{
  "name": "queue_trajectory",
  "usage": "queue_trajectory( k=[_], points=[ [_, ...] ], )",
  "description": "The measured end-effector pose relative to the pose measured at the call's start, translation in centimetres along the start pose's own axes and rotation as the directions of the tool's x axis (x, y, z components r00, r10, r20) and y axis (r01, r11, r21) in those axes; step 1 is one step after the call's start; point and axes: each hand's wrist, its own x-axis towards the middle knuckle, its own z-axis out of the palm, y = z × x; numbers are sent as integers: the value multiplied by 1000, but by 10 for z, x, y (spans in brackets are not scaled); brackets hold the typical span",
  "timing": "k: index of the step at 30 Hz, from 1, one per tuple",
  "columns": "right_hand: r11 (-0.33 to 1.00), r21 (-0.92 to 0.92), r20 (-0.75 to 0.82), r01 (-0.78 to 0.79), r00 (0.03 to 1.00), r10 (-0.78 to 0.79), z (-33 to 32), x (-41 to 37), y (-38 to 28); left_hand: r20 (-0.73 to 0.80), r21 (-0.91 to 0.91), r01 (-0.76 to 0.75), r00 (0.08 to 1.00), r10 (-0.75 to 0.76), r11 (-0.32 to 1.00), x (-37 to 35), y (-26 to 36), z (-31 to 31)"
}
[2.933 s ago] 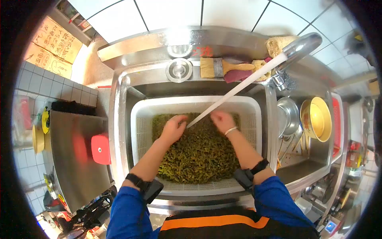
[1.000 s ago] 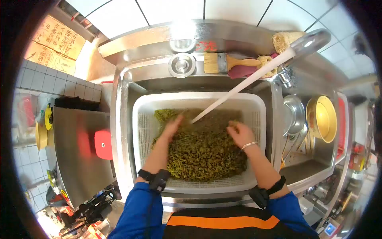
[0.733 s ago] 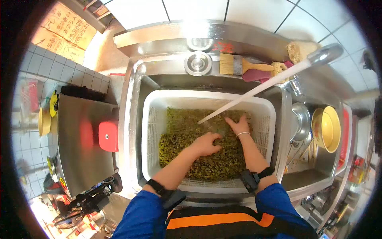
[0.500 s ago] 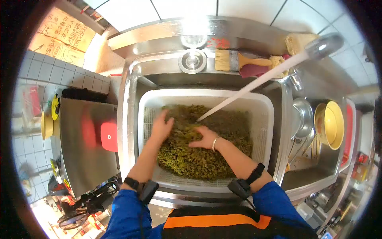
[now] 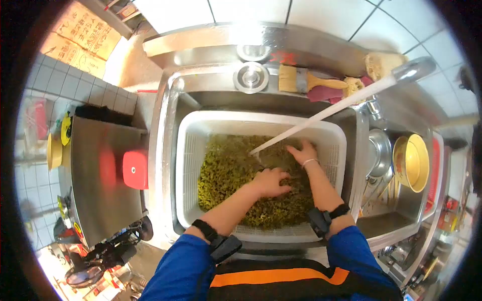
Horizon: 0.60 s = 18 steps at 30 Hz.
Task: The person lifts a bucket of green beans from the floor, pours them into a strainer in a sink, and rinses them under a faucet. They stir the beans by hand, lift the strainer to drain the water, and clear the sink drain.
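A white plastic basket (image 5: 261, 117) sits in a steel sink and holds a wide layer of chopped green vegetable pieces (image 5: 226, 173). From the faucet (image 5: 414, 69) a stream of water (image 5: 321, 114) falls onto the middle of the greens. My left hand (image 5: 272, 182) rests on the greens right of centre, fingers apart and partly bent. My right hand (image 5: 304, 152) is at the upper right of the greens near the basket's wall, its thumb and fingers spread. Neither hand holds anything I can make out.
A brush (image 5: 314, 81) and a round metal strainer (image 5: 251, 77) lie on the sink's back ledge. The right basin holds yellow bowls (image 5: 414, 163) and a metal bowl (image 5: 380, 150). A red box (image 5: 135, 169) sits on the steel counter (image 5: 100, 183) at left.
My left hand has moved right and nearer to me, from the left side of the greens. My right hand has moved right and slightly away from me. The view has shifted slightly.
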Motion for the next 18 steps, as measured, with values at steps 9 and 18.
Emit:
queue_trajectory(
  k=[9,18],
  points=[
    [887,130,525,443,728,-441,60,-56,-102,-458,-641,366,523,-719,674,-156,-91,0],
    [966,98,332,239,907,-258,-34,-81,-47,-98,-990,-138,714,-694,-2,-115,-150,38]
  ],
)
